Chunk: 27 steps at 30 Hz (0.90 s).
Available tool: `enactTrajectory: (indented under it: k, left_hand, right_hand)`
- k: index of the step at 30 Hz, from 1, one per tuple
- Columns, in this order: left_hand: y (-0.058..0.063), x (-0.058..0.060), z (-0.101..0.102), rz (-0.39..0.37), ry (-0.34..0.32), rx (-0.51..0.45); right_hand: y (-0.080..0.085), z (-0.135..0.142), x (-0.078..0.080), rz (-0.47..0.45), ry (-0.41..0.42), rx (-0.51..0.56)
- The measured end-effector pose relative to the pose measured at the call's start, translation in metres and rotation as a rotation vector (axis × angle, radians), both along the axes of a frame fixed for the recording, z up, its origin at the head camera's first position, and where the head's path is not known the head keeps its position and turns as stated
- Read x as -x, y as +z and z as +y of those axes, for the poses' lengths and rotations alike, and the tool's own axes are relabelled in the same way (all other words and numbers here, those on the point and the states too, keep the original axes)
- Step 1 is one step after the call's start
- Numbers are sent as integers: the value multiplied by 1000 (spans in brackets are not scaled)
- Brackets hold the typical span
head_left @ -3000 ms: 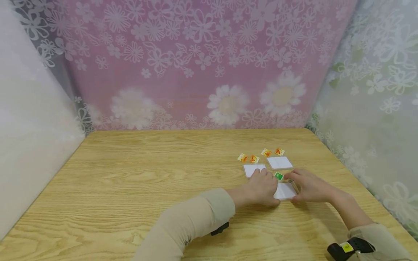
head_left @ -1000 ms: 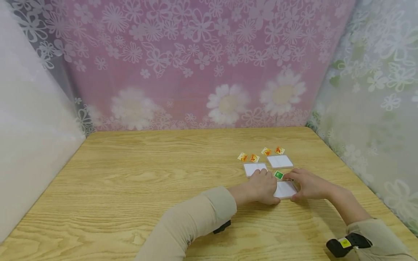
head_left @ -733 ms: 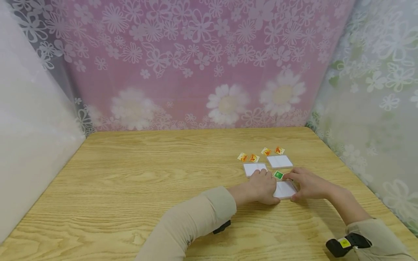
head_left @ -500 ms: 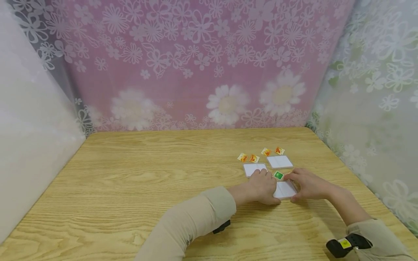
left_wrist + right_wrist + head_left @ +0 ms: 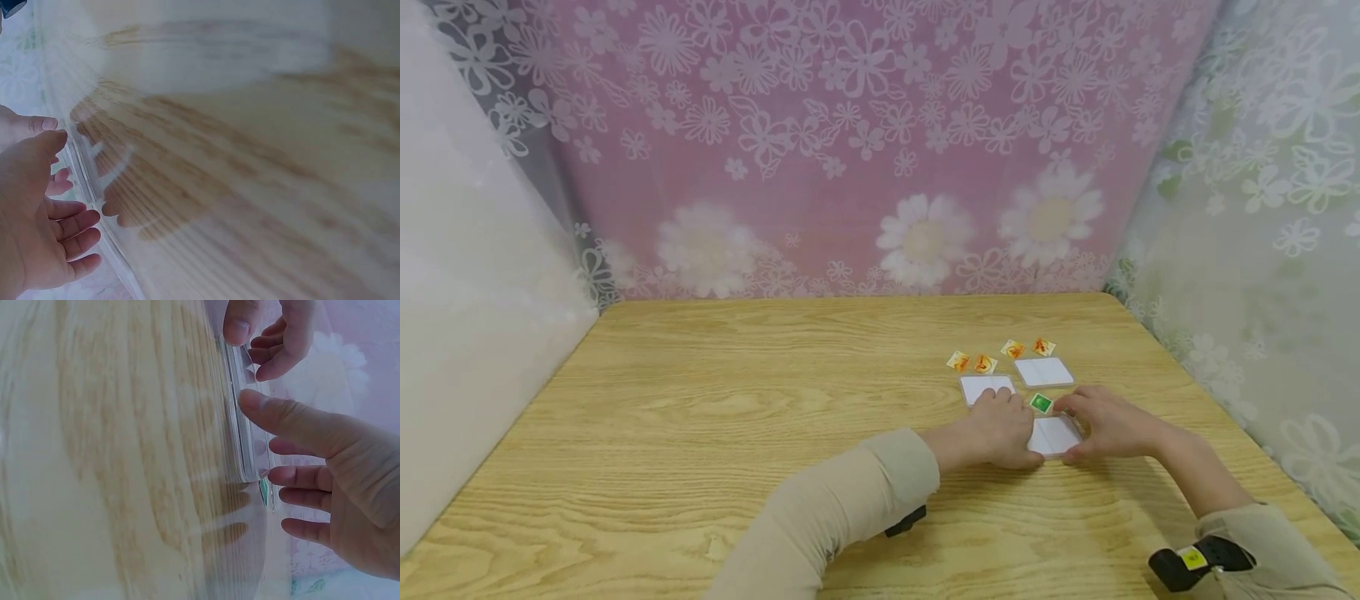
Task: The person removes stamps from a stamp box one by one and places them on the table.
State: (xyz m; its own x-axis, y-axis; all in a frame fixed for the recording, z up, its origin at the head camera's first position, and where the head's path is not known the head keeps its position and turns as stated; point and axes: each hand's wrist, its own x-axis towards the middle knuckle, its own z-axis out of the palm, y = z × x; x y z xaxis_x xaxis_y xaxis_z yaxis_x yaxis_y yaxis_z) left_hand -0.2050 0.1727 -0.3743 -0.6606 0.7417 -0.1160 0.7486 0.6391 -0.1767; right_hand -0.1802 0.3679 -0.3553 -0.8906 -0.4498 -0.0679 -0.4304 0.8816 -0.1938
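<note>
A flat, clear plastic case [image 5: 1054, 437] with a white top lies on the table between my two hands. My left hand [image 5: 1000, 428] grips its left side, thumb at the near edge; the back of the hand covers that end. From the right, my right hand [image 5: 1112, 423] holds the case, with the thumb at the near edge and the index finger by the far corner. The right wrist view shows both thumbs on the near side of the case [image 5: 242, 425]. Just beyond it lies a small green picture card [image 5: 1041, 403], close to the right index finger.
Two more flat cases with white tops, a left one [image 5: 982, 387] and a right one [image 5: 1044, 372], lie farther back. Several small orange picture cards [image 5: 986, 364] sit behind them. The wooden table [image 5: 737, 417] is walled by flowered curtains [image 5: 850, 167].
</note>
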Motion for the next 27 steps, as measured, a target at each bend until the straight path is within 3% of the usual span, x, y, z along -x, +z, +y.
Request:
enactTrajectory:
  k: [10, 16, 21, 27]
  left_hand:
    - [0, 2, -3, 23, -16, -17]
    - [0, 4, -6, 10, 15, -37]
    - [-1, 4, -8, 5, 23, -49]
    - [4, 4, -17, 58, -22, -65]
  right_hand:
    - [0, -3, 1, 113, 10, -70]
    - [-1, -7, 2, 175, 29, -94]
    - [1, -9, 2, 159, 29, -98]
    - [10, -10, 5, 116, -2, -60]
